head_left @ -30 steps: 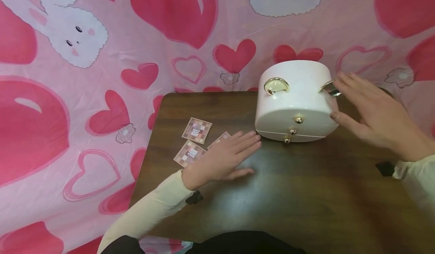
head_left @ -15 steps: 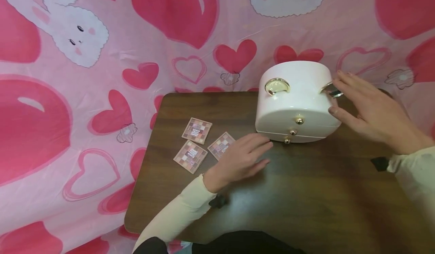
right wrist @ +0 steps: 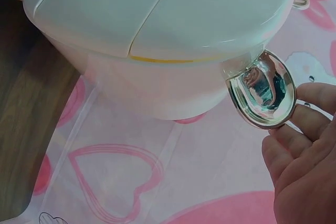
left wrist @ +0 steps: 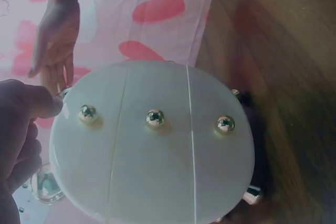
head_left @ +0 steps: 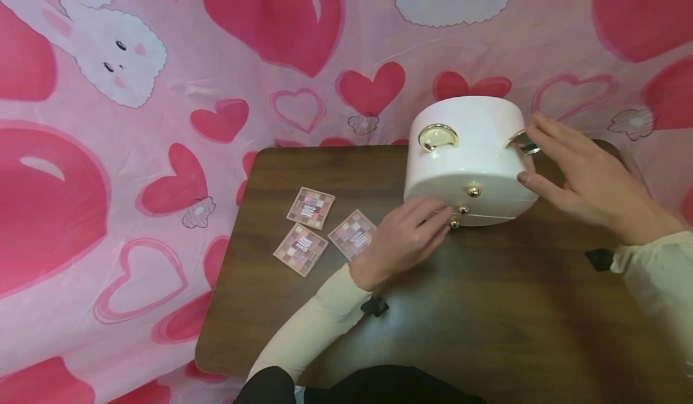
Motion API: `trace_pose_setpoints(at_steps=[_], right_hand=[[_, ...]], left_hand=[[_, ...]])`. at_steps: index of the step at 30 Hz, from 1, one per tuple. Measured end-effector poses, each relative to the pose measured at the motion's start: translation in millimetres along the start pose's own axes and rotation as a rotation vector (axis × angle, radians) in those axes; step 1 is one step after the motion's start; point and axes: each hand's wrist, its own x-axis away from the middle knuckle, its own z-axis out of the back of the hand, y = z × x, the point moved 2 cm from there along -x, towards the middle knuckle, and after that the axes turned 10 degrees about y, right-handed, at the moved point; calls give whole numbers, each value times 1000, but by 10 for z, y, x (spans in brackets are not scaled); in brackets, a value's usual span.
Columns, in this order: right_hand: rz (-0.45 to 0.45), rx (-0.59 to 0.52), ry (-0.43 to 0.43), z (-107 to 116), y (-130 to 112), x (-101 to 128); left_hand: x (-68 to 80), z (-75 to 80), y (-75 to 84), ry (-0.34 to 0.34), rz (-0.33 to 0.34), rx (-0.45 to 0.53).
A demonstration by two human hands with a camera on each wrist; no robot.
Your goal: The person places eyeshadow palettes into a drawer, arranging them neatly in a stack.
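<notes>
A white rounded box [head_left: 471, 157] stands at the back of the brown table [head_left: 487, 320]. Its front carries three gold knobs: top [head_left: 473, 191], middle [head_left: 464, 210] and lowest [head_left: 453, 223]. My left hand [head_left: 408, 235] reaches the box's lower front, fingers bent, fingertips beside the lowest knob. In the left wrist view the thumb [left wrist: 34, 103] touches the box [left wrist: 157, 177] right by that knob [left wrist: 87, 113], which stays uncovered. My right hand [head_left: 574, 175] rests straight fingers against the box's right side, by a gold handle mount [head_left: 522, 142]. The right wrist view shows that mount [right wrist: 264, 90] touching the fingers [right wrist: 302, 124].
Three square eyeshadow palettes [head_left: 311, 207] [head_left: 301, 249] [head_left: 353, 235] lie on the table left of the box. A pink cloth [head_left: 162, 151] with hearts and bunnies hangs behind and drapes around the table. A second gold mount [head_left: 437, 134] sits on the box's left top.
My left hand slid right, off the palettes and up to the box's lowest knob, uncovering the third palette. The right hand stayed by the box's right side.
</notes>
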Motion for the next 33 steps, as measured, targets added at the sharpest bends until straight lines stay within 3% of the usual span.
trace_pose_setpoints(at_steps=[9, 18, 26, 33], right_hand=[[10, -18, 12, -11, 5, -32], [17, -11, 17, 3, 13, -4], [13, -9, 8, 13, 1, -15], [33, -13, 13, 20, -4, -25]], left_hand=[[-140, -255, -9, 5, -50, -5], [-169, -466, -21, 36, -88, -66], [-174, -633, -44, 13, -139, -115], [-196, -707, -64, 29, -182, -127]])
